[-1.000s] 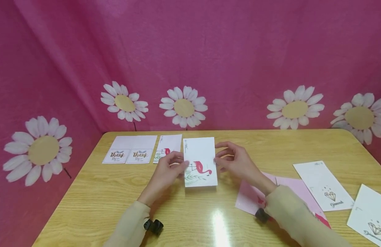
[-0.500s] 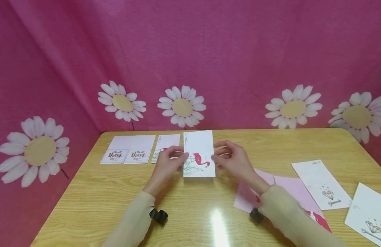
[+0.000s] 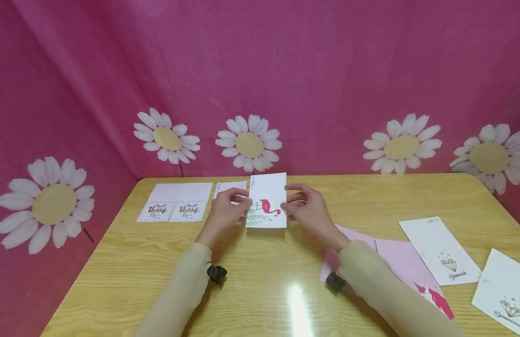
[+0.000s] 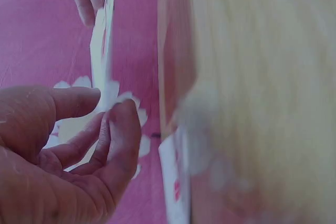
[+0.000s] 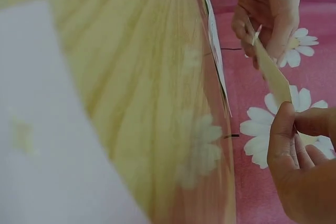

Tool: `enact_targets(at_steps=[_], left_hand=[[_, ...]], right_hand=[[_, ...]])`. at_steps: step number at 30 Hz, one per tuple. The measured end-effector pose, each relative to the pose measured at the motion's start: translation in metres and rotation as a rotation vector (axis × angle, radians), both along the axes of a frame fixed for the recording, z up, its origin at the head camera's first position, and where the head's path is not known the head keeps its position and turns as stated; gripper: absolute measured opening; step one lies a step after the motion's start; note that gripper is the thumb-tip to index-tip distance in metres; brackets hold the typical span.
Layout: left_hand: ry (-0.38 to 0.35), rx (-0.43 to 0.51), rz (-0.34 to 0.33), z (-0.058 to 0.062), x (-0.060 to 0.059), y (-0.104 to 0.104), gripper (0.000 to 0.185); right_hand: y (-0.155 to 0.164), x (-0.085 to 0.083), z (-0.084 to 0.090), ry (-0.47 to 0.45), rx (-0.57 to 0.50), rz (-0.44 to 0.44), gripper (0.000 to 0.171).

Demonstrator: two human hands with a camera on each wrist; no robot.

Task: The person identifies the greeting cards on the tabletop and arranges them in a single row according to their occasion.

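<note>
1. Overhead, the head view: both hands hold one white flamingo card (image 3: 266, 201) upright-ish above the far middle of the tabletop (image 3: 260, 290). The left hand (image 3: 225, 211) pinches its left edge, the right hand (image 3: 305, 210) its right edge. The card is in the air, not yet laid down.
2. Same view, upper left of the tabletop: two "Thank you" cards (image 3: 175, 202) lie side by side in a row, and a second flamingo card (image 3: 228, 189) lies just right of them, partly hidden behind the left hand. The held card is just beside that one. Judged from this, a row of matched cards is begun; the held one looks about to join its twin.
3. Same view, lower right: pink cards (image 3: 400, 267) partly under the right sleeve, one showing a red flamingo, and two diamond cards (image 3: 443, 252) (image 3: 506, 292) lie loose and unaligned. These seem still unsorted, so roughly half the work is left.
4. Left wrist view: thumb and fingers (image 4: 118, 145) curl onto the card's thin edge (image 4: 102, 51); the other hand grips it at the top of the frame.
5. Right wrist view: fingers (image 5: 286, 129) pinch the card (image 5: 273, 69) at lower right; the left hand (image 5: 268, 9) holds the far end, upper right. The tabletop is blurred.
</note>
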State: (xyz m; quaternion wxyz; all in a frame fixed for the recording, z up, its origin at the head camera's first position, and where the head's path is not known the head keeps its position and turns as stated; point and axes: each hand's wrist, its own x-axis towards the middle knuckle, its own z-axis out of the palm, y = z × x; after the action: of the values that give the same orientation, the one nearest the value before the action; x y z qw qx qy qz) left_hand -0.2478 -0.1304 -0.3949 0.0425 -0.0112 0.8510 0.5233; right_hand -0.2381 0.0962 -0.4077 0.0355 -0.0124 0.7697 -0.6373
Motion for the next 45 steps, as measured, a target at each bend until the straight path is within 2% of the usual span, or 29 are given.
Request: enact_targets(at_steps=[5,9,15,23,26,31,38,45], left_hand=[[0.088,-0.24,-0.05,0.007,-0.014,-0.011,0.035],[0.085,-0.367,-0.103,0.006,-0.023,-0.018,0.037],[0.026,-0.449,-0.158,0.001,-0.034,-0.021,0.04],[0.042,-0.564,-0.226,-0.007,-0.04,-0.025,0.044],[0.054,-0.582,-0.255,-0.01,-0.042,-0.025,0.045],[0.052,-0.573,-0.265,-0.01,-0.044,-0.025,0.044],[0.039,-0.56,-0.257,-0.01,-0.044,-0.025,0.04],[0.051,-0.552,-0.239,-0.01,-0.042,-0.022,0.037]], right_hand=[[0.0,-0.01,-0.004,-0.011,-0.003,-0.015,0.049],[-0.001,-0.016,-0.006,-0.031,0.013,-0.017,0.05],[-0.005,-0.023,-0.009,-0.047,0.036,-0.023,0.051],[-0.012,-0.03,-0.012,-0.074,0.054,-0.009,0.05],[-0.012,-0.033,-0.013,-0.09,0.069,-0.017,0.05],[-0.013,-0.037,-0.011,-0.089,0.127,-0.022,0.048],[-0.017,-0.043,-0.01,-0.101,0.197,0.001,0.046],[-0.022,-0.045,-0.011,-0.128,0.19,0.015,0.045]])
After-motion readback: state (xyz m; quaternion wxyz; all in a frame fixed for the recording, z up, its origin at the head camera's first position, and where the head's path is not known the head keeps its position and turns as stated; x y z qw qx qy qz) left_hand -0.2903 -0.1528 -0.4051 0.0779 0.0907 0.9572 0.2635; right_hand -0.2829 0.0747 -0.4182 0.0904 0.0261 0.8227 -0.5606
